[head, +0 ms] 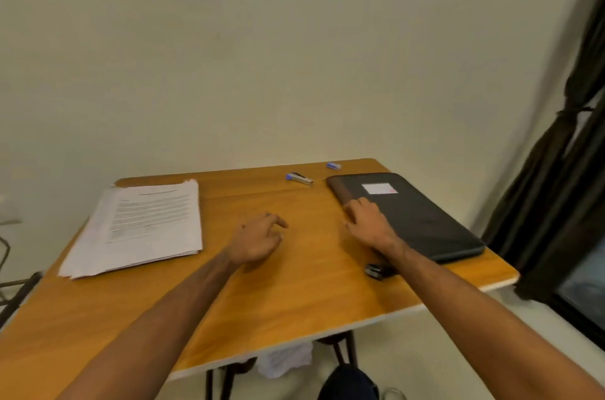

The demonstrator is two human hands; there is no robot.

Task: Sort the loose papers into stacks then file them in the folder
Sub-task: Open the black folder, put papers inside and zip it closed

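Reaching forward over the wooden table, both bare arms stretched out from the near edge. The folder, dark grey with a brown spine and a white label, lay closed and flat toward the table's right side. The right hand rested palm down on the folder's left edge, fingers spread and flat, gripping nothing. The left hand hovered to the left of the folder, over bare wood, fingers loosely curled and empty; whether it touched the table could not be told. The papers sat in one slightly fanned stack well to the left of the folder, printed side up. A small stapler with a blue end lay just beyond the folder's far left corner, a little blue item behind it. A small black object sat near the folder's near edge, partly hidden by the right forearm.
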